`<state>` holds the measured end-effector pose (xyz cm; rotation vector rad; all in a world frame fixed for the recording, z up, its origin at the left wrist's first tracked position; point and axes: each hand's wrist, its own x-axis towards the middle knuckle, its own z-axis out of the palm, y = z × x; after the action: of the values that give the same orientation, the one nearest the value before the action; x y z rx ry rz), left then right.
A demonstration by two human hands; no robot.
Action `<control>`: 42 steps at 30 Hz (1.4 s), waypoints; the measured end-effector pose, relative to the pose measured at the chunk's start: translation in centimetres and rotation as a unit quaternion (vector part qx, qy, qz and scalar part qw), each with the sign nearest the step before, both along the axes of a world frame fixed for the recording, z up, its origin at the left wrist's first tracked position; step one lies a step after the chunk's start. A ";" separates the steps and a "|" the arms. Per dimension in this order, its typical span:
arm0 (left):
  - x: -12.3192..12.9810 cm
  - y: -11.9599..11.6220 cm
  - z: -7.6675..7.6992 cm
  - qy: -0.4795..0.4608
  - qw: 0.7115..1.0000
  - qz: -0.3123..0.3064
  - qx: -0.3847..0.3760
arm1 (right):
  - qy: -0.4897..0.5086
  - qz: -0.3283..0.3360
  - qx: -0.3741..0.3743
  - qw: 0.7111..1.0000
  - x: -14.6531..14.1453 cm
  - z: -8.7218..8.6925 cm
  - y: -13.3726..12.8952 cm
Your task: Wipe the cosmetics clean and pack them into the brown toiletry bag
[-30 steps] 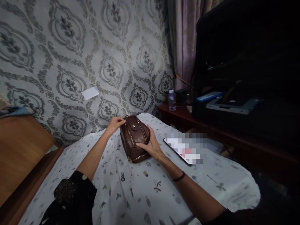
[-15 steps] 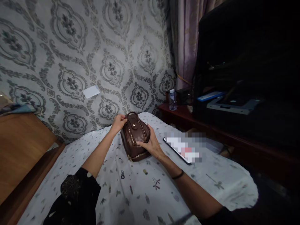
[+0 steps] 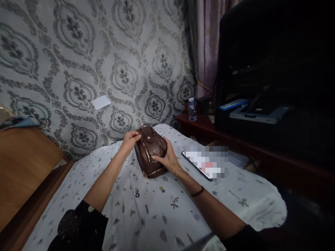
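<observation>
A brown leather bag [image 3: 153, 148] with gold zippers and a flap with a small clasp rests on the white patterned bedspread [image 3: 146, 223]. At its upper left edge, close to the upper end of a zipper, my left hand [image 3: 129, 142] has thumb and fingers pinched together. Whatever lies between those fingertips is too small to make out. My right hand [image 3: 169, 158] grips the bag's right side, thumb across the front and fingers around the edge. To the right of that hand lies a phone [image 3: 199, 165] with a lit, blurred screen.
A wooden headboard or cabinet [image 3: 28, 167] stands at the left. Behind the bed rises a patterned wall [image 3: 104, 62] with a white card [image 3: 101, 102] on it. A clear bottle [image 3: 192, 111] stands on the dark red table [image 3: 183, 120], beside a large black screen [image 3: 274, 69].
The bag's top handle loop, upright before, no longer shows above the bag. My left hand has shifted slightly left and down, while my right hand keeps its grip.
</observation>
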<state>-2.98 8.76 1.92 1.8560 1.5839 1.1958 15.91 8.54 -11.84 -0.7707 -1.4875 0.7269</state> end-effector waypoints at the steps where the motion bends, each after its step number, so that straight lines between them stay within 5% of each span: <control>1: 0.1 0.0 0.1 0.004 1.000 -0.004 0.000 | 0.000 0.002 -0.001 1.000 0.0 0.0 0.0; 9: 2.7 2.1 1.4 0.082 0.996 -0.035 0.025 | -0.018 0.020 -0.012 1.000 0.5 0.3 -0.4; 16: 4.7 3.7 0.8 0.117 0.992 -0.023 0.045 | -0.048 0.023 -0.014 0.998 0.7 0.3 -0.4; 26: 5.6 1.3 0.8 0.137 0.987 -0.044 0.069 | -0.069 0.003 0.031 0.997 0.7 0.1 -0.1; 36: 3.3 0.8 1.8 0.126 0.988 -0.075 0.047 | -0.066 -0.013 0.008 0.998 0.5 0.5 -0.4; 42: 0.7 -0.6 2.2 0.166 0.984 -0.035 0.047 | -0.121 -0.049 0.080 0.988 0.5 1.1 -1.0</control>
<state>-2.24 8.17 4.10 2.2477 1.6367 0.9827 16.42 7.56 -10.73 -0.8237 -1.6903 0.4450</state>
